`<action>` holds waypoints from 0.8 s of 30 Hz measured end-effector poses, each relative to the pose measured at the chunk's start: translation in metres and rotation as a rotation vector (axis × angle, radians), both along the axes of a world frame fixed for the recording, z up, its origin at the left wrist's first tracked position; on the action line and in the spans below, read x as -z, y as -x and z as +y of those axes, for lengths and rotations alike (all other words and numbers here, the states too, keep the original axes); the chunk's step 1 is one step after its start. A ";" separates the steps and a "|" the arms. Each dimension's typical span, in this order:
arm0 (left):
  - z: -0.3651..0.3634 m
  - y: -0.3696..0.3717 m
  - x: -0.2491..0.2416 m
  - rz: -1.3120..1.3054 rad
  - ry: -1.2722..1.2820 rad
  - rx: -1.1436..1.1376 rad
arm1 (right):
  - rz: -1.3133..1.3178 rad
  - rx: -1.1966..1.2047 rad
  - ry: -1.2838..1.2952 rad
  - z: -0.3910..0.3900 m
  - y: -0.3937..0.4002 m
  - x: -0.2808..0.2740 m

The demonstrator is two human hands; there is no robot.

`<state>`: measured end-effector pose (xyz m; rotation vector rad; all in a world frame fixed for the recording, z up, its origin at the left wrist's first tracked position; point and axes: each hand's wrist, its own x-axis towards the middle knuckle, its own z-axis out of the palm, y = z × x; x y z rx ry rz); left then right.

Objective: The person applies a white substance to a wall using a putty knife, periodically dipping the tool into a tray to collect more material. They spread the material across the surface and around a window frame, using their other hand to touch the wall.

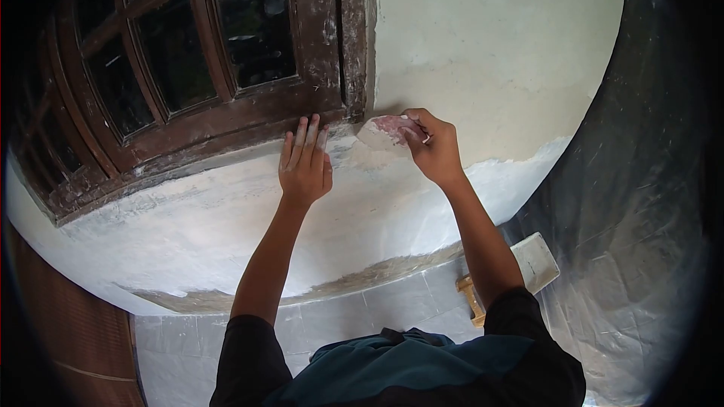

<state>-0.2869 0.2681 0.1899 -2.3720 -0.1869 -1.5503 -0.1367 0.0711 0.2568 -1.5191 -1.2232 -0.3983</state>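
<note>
Part of the pinkish, powder-coated scraper (385, 130) is hidden by the right hand (436, 145), whose fingers pinch it against the wall (483, 53) just beside the window frame's (356, 38) lower corner; its exact type is hard to tell. The left hand (303, 166), fingers spread and whitened, lies open near the frame's bottom edge. The wall is pale above, chalky white below. Grey tiles (302, 335) and a partly covered wooden stool (471, 300) show beneath; plastic sheeting (626, 271) fades into darkness.

Wall (302, 211) — matt, patchy; frame (188, 141) — scuffed brown wood.
</note>
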 end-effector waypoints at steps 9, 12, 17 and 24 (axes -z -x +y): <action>0.000 0.001 0.001 0.018 0.010 0.006 | 0.051 -0.072 -0.045 0.003 -0.005 0.007; 0.000 0.000 0.001 0.021 0.003 -0.010 | -0.038 -0.022 0.137 0.001 0.001 0.008; 0.000 0.001 -0.001 0.008 -0.017 -0.033 | 0.121 -0.076 -0.040 -0.001 -0.012 0.009; -0.001 0.001 0.001 0.026 0.000 -0.005 | 0.157 -0.082 -0.070 0.000 -0.019 0.012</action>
